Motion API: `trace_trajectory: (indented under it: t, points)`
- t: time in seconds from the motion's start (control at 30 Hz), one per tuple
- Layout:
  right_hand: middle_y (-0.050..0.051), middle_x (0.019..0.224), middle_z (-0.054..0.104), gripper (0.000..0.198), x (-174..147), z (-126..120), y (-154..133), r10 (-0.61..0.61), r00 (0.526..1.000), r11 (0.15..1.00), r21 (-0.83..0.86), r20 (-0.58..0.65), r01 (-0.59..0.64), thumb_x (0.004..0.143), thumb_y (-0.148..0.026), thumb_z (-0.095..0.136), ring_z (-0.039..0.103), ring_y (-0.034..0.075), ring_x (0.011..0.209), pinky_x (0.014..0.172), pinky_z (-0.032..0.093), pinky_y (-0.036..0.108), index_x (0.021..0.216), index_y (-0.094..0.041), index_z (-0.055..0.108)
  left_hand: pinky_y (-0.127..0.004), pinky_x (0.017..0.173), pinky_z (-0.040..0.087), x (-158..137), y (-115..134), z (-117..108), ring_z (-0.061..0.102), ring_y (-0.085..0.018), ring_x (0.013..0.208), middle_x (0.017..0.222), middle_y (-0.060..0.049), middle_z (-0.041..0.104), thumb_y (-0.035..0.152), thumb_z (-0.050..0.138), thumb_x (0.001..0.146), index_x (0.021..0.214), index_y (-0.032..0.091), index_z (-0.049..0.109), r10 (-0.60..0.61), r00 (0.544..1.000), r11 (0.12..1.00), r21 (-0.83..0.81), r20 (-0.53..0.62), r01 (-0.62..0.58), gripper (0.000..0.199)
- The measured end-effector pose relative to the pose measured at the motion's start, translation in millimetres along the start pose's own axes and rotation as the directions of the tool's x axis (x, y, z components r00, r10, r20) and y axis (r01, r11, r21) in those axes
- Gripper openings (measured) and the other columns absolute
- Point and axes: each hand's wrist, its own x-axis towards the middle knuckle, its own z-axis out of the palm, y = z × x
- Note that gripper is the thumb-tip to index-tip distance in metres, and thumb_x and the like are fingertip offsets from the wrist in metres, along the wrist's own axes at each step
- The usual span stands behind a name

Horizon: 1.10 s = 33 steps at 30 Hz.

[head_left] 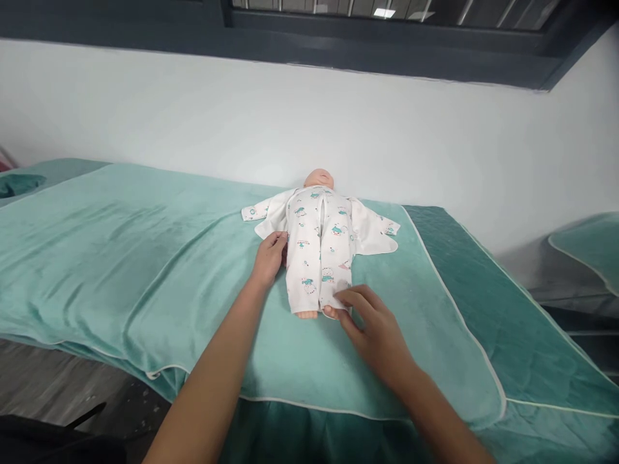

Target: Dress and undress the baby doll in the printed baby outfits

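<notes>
A baby doll (319,177) lies on its back with its head toward the wall. White baby clothes (309,248) with a green cartoon print cover its body and legs, parted by a narrow gap along the middle. The sleeves spread to both sides, and the doll's feet (306,314) poke out at the hems. My left hand (271,256) is closed against the left edge of the clothes at hip height; whatever its fingertips hold is hidden. At the right leg, my right hand (365,316) has its fingers on the hem with the thumb by the foot, pinching the cloth.
A light green blanket (145,258) with some wrinkles covers the bed under the doll. Darker green bedding (483,309) shows at the right. Behind stands a white wall (242,116) below a dark window frame (362,51). Another green-covered surface (590,248) is at the far right.
</notes>
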Motion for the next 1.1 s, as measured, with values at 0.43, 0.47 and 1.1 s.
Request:
trace_trajectory:
  t: [0.43,0.47,1.1]
  points:
    - [0.002,0.083,0.061,0.008,2,-10,-2,-0.027,0.995,0.996,0.089,0.097,0.019,0.095,-0.025,0.055,0.058,0.016,0.076,0.068,0.045,0.029,0.089,-0.022,0.060,-0.030,0.070,0.044,4,-10,-3,0.056,-0.018,0.074,0.083,-0.003,0.066,0.037,0.052,0.089,0.091,0.020,0.068,0.142,0.989,0.966,0.223,-0.039,-0.130,0.024]
    - [0.002,0.083,0.061,0.011,1,-11,2,-0.012,0.994,0.995,0.099,0.109,0.002,0.096,-0.027,0.054,0.058,0.016,0.076,0.067,0.046,0.028,0.088,-0.022,0.060,-0.032,0.076,0.045,5,-11,-3,0.059,-0.020,0.082,0.090,-0.004,0.067,0.032,0.051,0.089,0.093,0.020,0.069,0.199,0.979,0.936,0.304,-0.041,-0.177,0.022]
    - [0.016,0.116,0.063,0.029,85,22,120,0.007,0.999,0.925,-0.381,0.046,0.011,0.086,-0.019,0.056,0.053,0.029,0.107,0.091,0.046,0.043,0.114,-0.014,0.061,-0.048,0.115,0.027,18,-8,-1,0.051,-0.034,0.127,0.125,-0.016,0.065,0.022,0.056,0.086,0.113,0.018,0.068,0.311,0.810,0.540,0.608,0.498,-0.582,0.030]
